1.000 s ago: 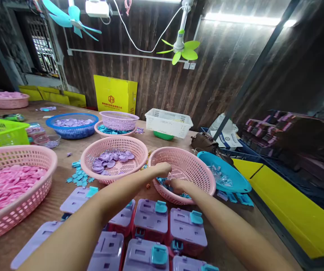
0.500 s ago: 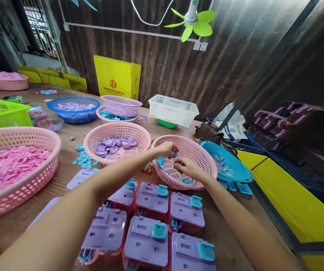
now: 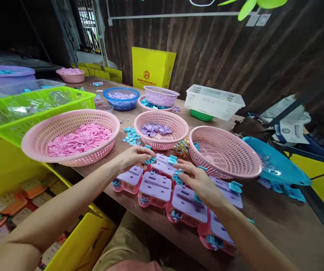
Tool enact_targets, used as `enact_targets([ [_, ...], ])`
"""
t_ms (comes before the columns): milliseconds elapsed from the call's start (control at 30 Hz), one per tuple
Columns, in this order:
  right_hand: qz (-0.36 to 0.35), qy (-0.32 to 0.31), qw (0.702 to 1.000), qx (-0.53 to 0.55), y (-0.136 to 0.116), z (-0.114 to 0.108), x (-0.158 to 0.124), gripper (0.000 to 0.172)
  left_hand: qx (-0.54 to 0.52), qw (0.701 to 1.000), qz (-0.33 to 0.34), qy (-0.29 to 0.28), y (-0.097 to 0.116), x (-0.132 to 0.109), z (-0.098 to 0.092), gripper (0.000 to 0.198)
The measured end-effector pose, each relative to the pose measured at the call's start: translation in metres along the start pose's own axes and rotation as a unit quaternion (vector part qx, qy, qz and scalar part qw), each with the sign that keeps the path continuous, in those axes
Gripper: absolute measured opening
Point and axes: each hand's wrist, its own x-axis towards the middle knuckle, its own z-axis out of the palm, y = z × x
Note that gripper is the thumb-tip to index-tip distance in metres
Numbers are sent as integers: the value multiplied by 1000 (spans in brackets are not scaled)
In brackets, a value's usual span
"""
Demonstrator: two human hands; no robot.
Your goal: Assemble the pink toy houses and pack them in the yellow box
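Observation:
My left hand [image 3: 136, 158] is closed, its fingertips pinching a small turquoise plastic clip [image 3: 150, 160] above the far row of boxes. My right hand [image 3: 197, 180] has its fingers bent around another turquoise clip [image 3: 177, 177]; part of the grip is hidden. Below both hands stand several pink boxes with lilac lids [image 3: 155, 186], set close together near the table's edge. Turquoise latches [image 3: 235, 187] sit on some of these lids. Just beyond my right hand is a pink basket [image 3: 225, 148], with a few turquoise pieces [image 3: 196, 145] at its left side.
Pink baskets hold lilac discs [image 3: 155, 130] and pink pieces [image 3: 79, 139]. Turquoise pieces [image 3: 131, 136] lie loose on the table [image 3: 286, 222]. A blue tray [image 3: 280, 162] is at right, a lime-green basket [image 3: 40, 107] at left. Below left, an open yellow carton [image 3: 85, 233] holds more boxes.
Both hands have come out of the right pink basket, back over the lidded boxes, with turquoise clips at the fingertips. The view has turned left and down.

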Motion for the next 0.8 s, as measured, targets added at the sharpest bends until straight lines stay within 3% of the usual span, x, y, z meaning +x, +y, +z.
enact_targets([
  [100,22,-30,999,-6,-1,23,7,27,4,999,0,33,-17,-19,-12,37],
  [200,-23,-18,998,-49,2,40,13,24,30,998,11,48,-26,-29,-19,53],
  [367,-63,27,988,-137,15,52,11,25,97,988,58,105,-39,-30,-30,44],
  [567,-48,-11,984,-173,10,45,1,6,17,994,52,92,-47,-28,-34,40],
  [633,-21,-32,989,-140,6,43,-2,5,4,994,51,97,-47,-28,-32,41],
  [800,117,-50,988,87,1,38,-4,30,47,988,55,135,-41,-28,-31,41],
])
